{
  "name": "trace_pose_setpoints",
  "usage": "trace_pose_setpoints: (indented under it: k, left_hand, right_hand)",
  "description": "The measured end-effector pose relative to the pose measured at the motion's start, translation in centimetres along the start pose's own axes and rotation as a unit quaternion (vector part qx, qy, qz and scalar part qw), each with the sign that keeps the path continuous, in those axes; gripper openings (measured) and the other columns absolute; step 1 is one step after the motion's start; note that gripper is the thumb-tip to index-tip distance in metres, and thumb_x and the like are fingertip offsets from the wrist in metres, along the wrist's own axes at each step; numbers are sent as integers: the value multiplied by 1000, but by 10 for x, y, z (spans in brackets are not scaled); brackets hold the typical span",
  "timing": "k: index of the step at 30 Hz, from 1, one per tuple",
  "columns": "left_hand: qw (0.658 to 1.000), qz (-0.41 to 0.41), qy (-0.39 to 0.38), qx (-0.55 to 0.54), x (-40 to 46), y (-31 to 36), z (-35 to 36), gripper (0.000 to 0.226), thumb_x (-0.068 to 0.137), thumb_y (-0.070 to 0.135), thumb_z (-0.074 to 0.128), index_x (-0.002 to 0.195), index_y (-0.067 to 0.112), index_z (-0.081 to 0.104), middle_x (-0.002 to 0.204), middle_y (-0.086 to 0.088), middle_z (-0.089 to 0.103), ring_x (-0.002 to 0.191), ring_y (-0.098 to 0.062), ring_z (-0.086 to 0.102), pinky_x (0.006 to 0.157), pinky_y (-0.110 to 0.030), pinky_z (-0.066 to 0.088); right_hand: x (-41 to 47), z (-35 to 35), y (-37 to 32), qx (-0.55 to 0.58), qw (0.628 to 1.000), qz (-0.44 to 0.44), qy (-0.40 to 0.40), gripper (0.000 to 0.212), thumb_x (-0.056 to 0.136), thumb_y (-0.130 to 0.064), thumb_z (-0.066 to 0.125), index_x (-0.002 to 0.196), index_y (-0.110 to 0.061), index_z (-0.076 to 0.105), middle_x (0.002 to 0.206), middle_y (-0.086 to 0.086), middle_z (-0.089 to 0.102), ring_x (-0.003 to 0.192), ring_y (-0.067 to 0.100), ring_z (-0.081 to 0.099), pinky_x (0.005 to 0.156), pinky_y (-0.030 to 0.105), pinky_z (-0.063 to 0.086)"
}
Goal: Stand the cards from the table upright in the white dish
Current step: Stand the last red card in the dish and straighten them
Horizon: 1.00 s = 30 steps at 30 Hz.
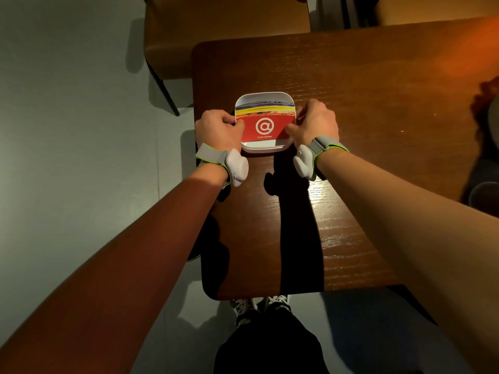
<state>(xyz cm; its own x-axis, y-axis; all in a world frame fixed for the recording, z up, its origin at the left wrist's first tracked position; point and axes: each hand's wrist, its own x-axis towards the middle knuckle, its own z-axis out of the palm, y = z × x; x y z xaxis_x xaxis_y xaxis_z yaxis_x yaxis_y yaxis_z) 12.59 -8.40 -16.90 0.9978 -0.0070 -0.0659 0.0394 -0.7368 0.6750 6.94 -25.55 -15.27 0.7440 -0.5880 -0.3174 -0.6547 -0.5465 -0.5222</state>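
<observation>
The counter (351,130) carried the dish (266,150) near its left edge. The dish held a row of cards (266,110) standing on edge, the red card (264,128) nearest the person. The left hand (218,130) pinched the red card's left edge with curled fingers; the right hand (314,124) pinched its right edge likewise.
</observation>
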Motion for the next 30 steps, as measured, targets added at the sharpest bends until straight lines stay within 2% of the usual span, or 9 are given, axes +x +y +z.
trace_pose_setpoints:
  k: [4, 9, 16, 20, 22, 25, 30]
  left_hand:
    - [1000, -1, -4, 22, -2, -3, -6, 22, 85, 32, 74, 88, 11, 79, 86, -5, 76, 75, -17, 68, 59, -19, 41]
    - [999, 14, 6, 37, -7, -7, -12, 24, 88, 31, 72, 87, 7, 78, 86, -7, 76, 68, -10, 58, 48, -10, 27]
    - [999, 8, -32, 34, -11, -15, -17, 32, 77, 34, 81, 88, 8, 66, 83, -4, 73, 68, -9, 59, 51, -11, 30]
    - [999, 9, -40, 20, -14, -17, -16, 38, 72, 31, 84, 92, 7, 63, 84, -3, 69, 67, -9, 56, 50, -13, 31]
    - [999, 2, -50, 10, -16, -17, -18, 42, 71, 30, 85, 96, 7, 61, 82, 2, 65, 62, -3, 54, 49, -12, 31]
    - [998, -1, -59, 4, -17, -16, -16, 43, 71, 28, 85, 99, 8, 60, 82, 5, 64, 59, 2, 53, 49, -11, 32]
    - [999, -4, -43, 7, -19, -19, -15, 38, 75, 29, 84, 97, 8, 61, 83, 4, 68, 70, -10, 62, 50, -13, 36]
  right_hand:
    - [-2, -2, -1, -20, 1000, 7, -21, 32, 79, -35, 80, 97, -15, 63, 100, 8, 69, 90, 28, 67, 77, 37, 56]
    - [-9, 0, -2, -38, 999, -3, -36, 35, 79, -39, 78, 96, -11, 65, 98, 11, 67, 88, 32, 66, 78, 40, 58]
    - [-15, -3, -7, -83, 994, -32, -70, 29, 81, -39, 78, 91, -14, 66, 95, 11, 71, 83, 31, 68, 77, 45, 61]
    - [-19, -6, -8, -89, 993, -49, -58, 38, 80, -39, 76, 103, -15, 58, 104, 13, 68, 91, 36, 66, 79, 44, 58]
    - [-21, -6, -7, -74, 994, -54, -56, 47, 80, -37, 76, 113, -13, 52, 108, 15, 67, 95, 37, 64, 81, 44, 56]
    - [-23, -5, -7, -41, 996, -59, -59, 50, 81, -33, 77, 117, -12, 49, 108, 13, 67, 96, 34, 64, 81, 42, 56]
    - [-28, 2, -8, -54, 995, -74, -36, 47, 80, -36, 76, 114, -13, 55, 108, 14, 69, 96, 36, 66, 81, 43, 57]
